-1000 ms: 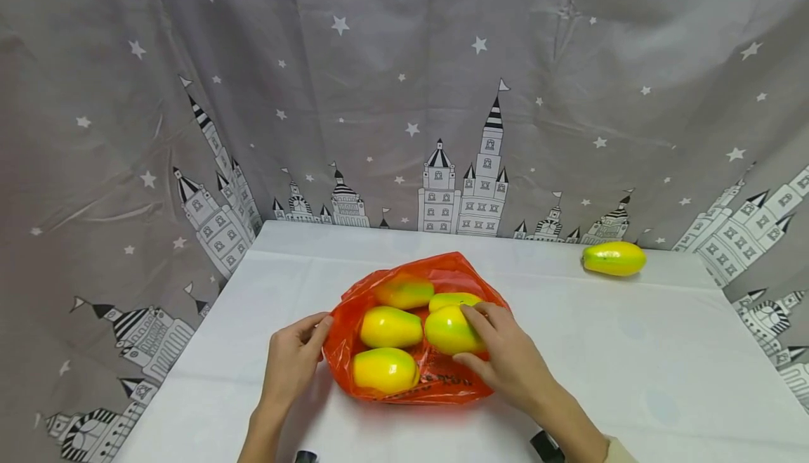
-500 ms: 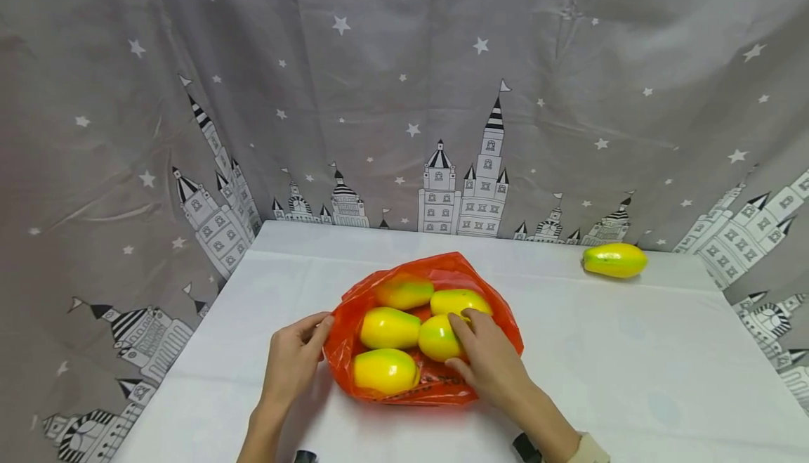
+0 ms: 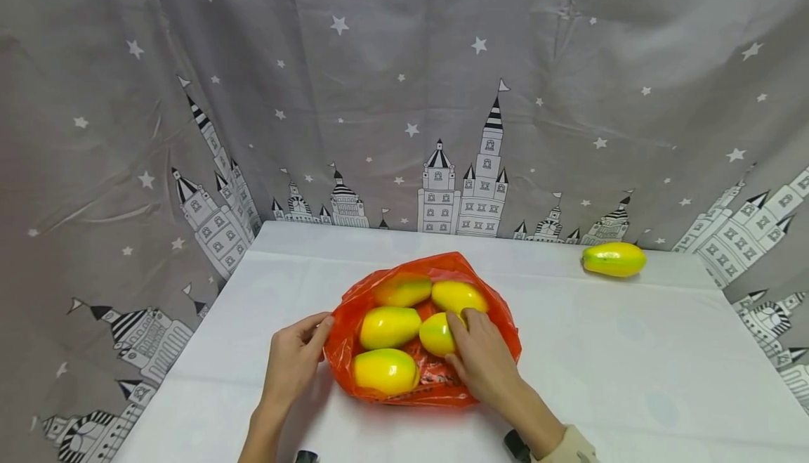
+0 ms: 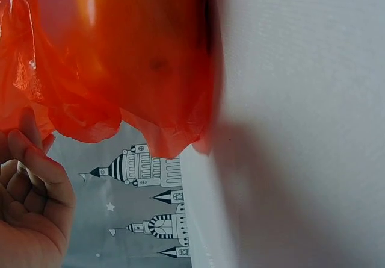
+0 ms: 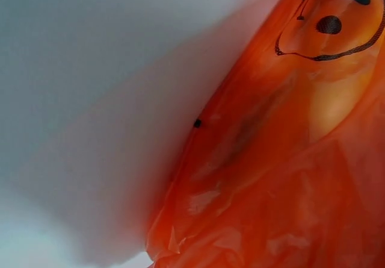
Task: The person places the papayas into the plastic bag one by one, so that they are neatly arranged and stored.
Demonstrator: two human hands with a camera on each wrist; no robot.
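A red plastic bag [image 3: 343, 361] lies on the table with its mouth spread wide, several yellow-green papayas inside. My left hand [image 3: 293, 354] pinches the bag's left rim; the left wrist view shows this hand [image 4: 36, 199] with curled fingers at the thin red film [image 4: 162, 75]. Inside the bag's right half, my right hand [image 3: 485, 350] grips a papaya [image 3: 435, 336], its right end hidden under the fingers. Around it lie a front papaya [image 3: 385, 372], a middle-left papaya [image 3: 388, 327] and a back-right papaya [image 3: 458, 296]. The right wrist view shows only the bag's printed outside [image 5: 240, 177], no hand.
One more papaya [image 3: 614, 260] lies outside the bag at the table's back right. The white-covered table [image 3: 632, 357] meets a grey curtain [image 3: 379, 62] printed with castles and stars. Dark wrist-strap parts show at the front edge.
The right hand has moved a little left and down with its papaya, deeper into the bag. The back-right papaya now shows more fully. The left hand stays at the rim.
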